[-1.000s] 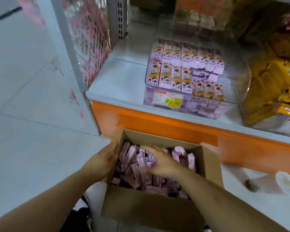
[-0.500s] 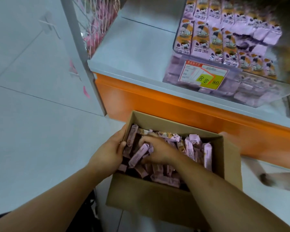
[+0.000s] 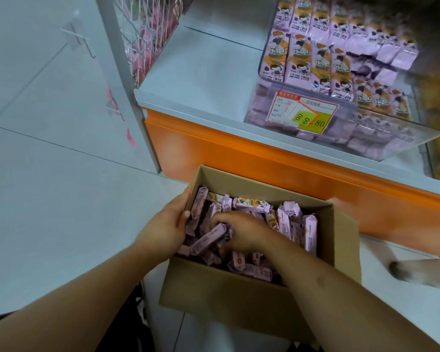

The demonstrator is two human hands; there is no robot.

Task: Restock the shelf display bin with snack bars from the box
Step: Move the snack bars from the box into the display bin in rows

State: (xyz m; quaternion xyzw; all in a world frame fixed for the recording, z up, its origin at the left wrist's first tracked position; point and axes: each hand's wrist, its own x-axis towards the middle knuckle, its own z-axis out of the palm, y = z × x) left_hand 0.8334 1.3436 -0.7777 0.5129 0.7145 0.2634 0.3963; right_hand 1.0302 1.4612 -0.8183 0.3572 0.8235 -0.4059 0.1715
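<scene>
Judging from the many snack bars [image 3: 206, 241] left in the box [image 3: 229, 295] at 6 o'clock, the half-filled display bin [image 3: 391, 138] at 2 o'clock is not restocked, while the box rim is gripped by the left hand [image 3: 165, 226] and bars are grasped by the right hand [image 3: 241, 231].
</scene>
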